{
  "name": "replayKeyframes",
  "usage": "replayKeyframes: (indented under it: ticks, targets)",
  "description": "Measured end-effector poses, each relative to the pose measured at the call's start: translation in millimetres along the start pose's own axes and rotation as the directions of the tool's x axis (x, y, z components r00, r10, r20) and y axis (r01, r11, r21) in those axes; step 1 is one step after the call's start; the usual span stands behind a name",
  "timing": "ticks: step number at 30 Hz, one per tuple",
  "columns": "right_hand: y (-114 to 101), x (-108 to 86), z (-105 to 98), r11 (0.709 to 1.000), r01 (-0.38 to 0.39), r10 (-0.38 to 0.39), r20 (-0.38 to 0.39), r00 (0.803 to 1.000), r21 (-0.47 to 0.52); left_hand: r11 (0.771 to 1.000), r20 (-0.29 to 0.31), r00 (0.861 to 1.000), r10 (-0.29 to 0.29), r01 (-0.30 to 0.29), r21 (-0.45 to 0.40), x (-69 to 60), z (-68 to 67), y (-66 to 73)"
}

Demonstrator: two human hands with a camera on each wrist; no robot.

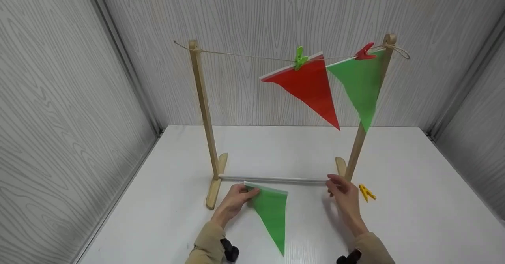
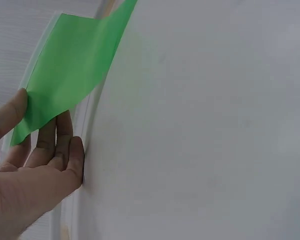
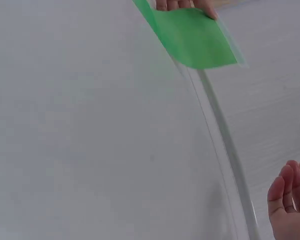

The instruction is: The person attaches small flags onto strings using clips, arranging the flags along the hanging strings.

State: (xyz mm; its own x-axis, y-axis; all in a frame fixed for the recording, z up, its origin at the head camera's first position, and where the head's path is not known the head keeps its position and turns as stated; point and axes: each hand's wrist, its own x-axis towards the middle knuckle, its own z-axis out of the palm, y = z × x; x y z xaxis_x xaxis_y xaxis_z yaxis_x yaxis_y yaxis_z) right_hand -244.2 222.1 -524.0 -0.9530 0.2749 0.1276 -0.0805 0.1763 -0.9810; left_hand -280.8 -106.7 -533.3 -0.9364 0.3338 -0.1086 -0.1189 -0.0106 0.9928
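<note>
My left hand [image 1: 235, 199] pinches a green triangular pennant [image 1: 272, 208] at one end of its white top edge, and the point hangs down toward me. In the left wrist view the thumb lies on one face of the pennant [image 2: 65, 65], with fingers behind it. The right hand [image 1: 345, 197] is near the right end of the stand's white crossbar [image 1: 272, 179], fingers loosely bent; the right wrist view shows nothing in its visible fingers [image 3: 276, 192]. A yellow clothespin [image 1: 367, 193] lies on the table to the right of that hand.
Two wooden posts [image 1: 204, 106] hold up a string [image 1: 244, 55]. A green clothespin [image 1: 300, 58] clips a red pennant [image 1: 311, 86] there, tilted. Nearer the right post, a red clothespin [image 1: 365, 52] holds another green pennant [image 1: 363, 82]. Grey wood-grain panels [image 1: 244, 15] surround the white table [image 1: 158, 216].
</note>
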Motion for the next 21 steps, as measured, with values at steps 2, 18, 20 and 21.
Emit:
replayKeyframes:
  ticks: [2, 18, 20, 21]
  targets:
    - [3, 0.6, -12, 1.0, -0.001, -0.001, -0.077, 0.997, -0.023, 1.0, 0.001, 1.0, -0.002, 0.002, -0.005, 0.1, 0.3, -1.3]
    - [23, 5.1, -76, 0.979, -0.093, 0.024, -0.347, 0.938, -0.184, 0.999, -0.029, 0.999, -0.024, 0.023, -0.023, 0.5, 2.1, -1.7]
    - [25, 4.9, -77, 0.972, -0.104, 0.025, -0.345, 0.938, -0.212, 0.999, -0.028, 0.999, -0.023, 0.023, -0.025, 0.0, 2.2, -1.8]
    - [26, 5.2, -78, 0.969, -0.109, 0.028, -0.339, 0.94, -0.223, 0.999, -0.028, 0.999, -0.025, 0.024, -0.029, -0.3, 2.2, -1.7]
